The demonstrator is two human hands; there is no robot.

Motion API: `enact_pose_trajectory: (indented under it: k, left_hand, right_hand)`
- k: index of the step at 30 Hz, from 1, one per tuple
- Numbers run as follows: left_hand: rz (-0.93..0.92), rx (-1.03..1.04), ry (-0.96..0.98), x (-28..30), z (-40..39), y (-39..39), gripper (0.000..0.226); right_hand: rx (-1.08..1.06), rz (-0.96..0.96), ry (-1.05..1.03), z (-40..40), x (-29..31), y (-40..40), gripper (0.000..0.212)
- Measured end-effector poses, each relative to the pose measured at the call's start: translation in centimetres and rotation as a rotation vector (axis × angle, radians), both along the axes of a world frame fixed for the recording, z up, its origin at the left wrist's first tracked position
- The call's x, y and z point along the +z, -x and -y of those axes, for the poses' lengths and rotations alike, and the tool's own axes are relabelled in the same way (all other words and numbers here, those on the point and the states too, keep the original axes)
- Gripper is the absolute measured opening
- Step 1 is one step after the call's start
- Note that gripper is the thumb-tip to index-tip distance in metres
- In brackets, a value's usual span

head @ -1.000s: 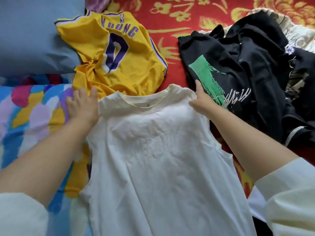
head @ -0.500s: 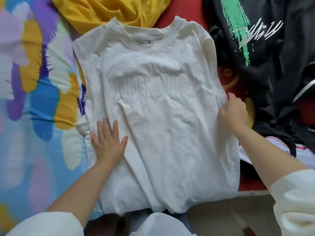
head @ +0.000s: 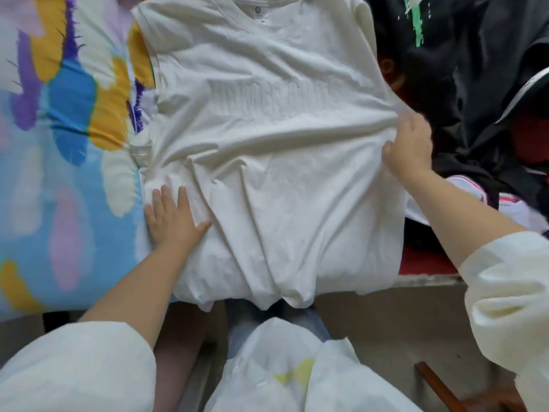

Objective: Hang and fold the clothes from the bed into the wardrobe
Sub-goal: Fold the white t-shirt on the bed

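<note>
Cloth fills most of my view: a cream cotton sleeveless T-shirt (head: 267,150) with raised tone-on-tone lettering across the chest lies spread face up on the bed, collar away from me, hem hanging over the near edge. My left hand (head: 172,218) lies flat on the shirt's lower left part, fingers straight and spread, thumb out to the side. My right hand (head: 411,147) is at the shirt's right edge, fingers curled and pinching the fabric, which pulls into taut creases running toward that grip. To the left, touching the shirt's edge, lies a quilt printed in blue, yellow, purple and white patches (head: 65,129). To the right sits a heap of black garments (head: 475,69), one with a green print, beside the shirt's right shoulder. Both my arms wear pushed-up cream sleeves (head: 505,292).
</note>
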State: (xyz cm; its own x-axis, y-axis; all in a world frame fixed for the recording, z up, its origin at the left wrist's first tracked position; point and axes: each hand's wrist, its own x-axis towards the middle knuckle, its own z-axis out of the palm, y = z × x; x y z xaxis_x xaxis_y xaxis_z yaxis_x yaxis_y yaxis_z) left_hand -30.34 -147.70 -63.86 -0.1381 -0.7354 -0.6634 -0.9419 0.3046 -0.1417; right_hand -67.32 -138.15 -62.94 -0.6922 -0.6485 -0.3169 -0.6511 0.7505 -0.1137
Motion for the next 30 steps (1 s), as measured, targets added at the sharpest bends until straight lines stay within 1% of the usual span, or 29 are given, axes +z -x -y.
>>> enact_pose_trajectory:
  k: [2,4,6,7,8,9,11,12,13,14,15,18,20,22,24,25,26,27,28,30]
  left_hand:
    - [-0.049,0.006,-0.011,0.4,-2.8,-0.6,0.084]
    - [-0.085,-0.013,-0.053,0.7,-6.6,-1.7,0.080]
    - [-0.074,-0.041,-0.092,0.6,-10.2,-3.0,0.080]
    - [-0.069,-0.043,-0.091,0.7,-12.2,-3.9,0.079]
    - [-0.101,0.003,-0.065,0.5,-13.5,-4.4,0.077]
    - [-0.158,0.100,-0.012,0.6,-15.1,-5.1,0.075]
    - [-0.271,0.432,0.141,0.6,-17.1,-5.8,0.070]
    - [-0.304,0.635,0.193,0.5,-17.6,-6.2,0.068]
    - [-0.327,0.827,0.192,0.2,-17.7,-6.6,0.067]
    - [-0.350,0.970,0.155,-0.3,-17.9,-7.1,0.068]
    - [-0.380,1.040,0.115,-1.0,-17.9,-7.7,0.069]
    - [-0.466,1.094,0.080,-2.2,-17.2,-8.7,0.073]
    - [-0.543,1.187,0.068,-2.6,-17.3,-9.1,0.070]
    - [-0.599,1.224,0.064,-2.9,-17.2,-9.2,0.053]
    - [-0.613,1.174,0.070,-3.2,-17.8,-9.3,0.023]
    - [-0.619,1.182,0.072,-3.3,-18.2,-9.4,0.007]
    - [-0.641,1.194,0.076,-3.4,-18.6,-9.5,0.008]
    - [-0.664,1.219,0.070,-3.2,-19.1,-9.6,0.018]
    - [-0.706,1.248,0.068,-3.2,-19.4,-9.9,0.025]
    - [-0.778,1.349,0.136,-2.8,-19.7,-10.4,0.029]
  right_hand:
    - [0.040,0.018,0.059,-2.5,-0.3,-2.5,0.046]
    - [0.116,0.059,0.113,-6.4,-0.5,-5.6,0.042]
    - [0.167,0.070,0.092,-10.7,-0.9,-8.3,0.037]
    - [0.153,0.071,0.067,-13.1,-1.1,-9.7,0.034]
    - [0.090,0.087,0.042,-15.1,-1.3,-10.6,0.034]
    - [-0.030,0.124,0.036,-17.1,-1.3,-11.6,0.037]
    - [-0.344,0.230,0.046,-20.3,-1.1,-13.2,0.052]
    - [-0.441,0.274,0.062,-21.5,-1.2,-13.7,0.057]
    - [-0.509,0.316,0.075,-22.3,-1.3,-14.1,0.058]
    - [-0.564,0.361,0.090,-22.8,-1.6,-14.4,0.055]
    - [-0.610,0.398,0.110,-23.0,-1.8,-14.6,0.053]
    - [-0.805,0.483,0.177,-22.6,-2.1,-14.6,0.044]
    - [-0.892,0.473,0.167,-23.0,-2.2,-14.9,0.037]
    - [-0.879,0.527,0.080,-23.5,-2.7,-15.3,0.034]
    - [-0.866,0.592,-0.004,-24.0,-3.0,-16.2,0.033]
    - [-0.886,0.622,-0.008,-24.2,-3.3,-16.6,0.033]
    - [-0.925,0.639,0.019,-24.5,-3.5,-16.9,0.033]
    - [-0.958,0.630,0.045,-24.8,-3.5,-17.1,0.034]
    - [-0.978,0.597,0.064,-25.0,-3.4,-17.1,0.033]
    - [-0.976,0.498,0.083,-25.9,-2.7,-16.7,0.034]
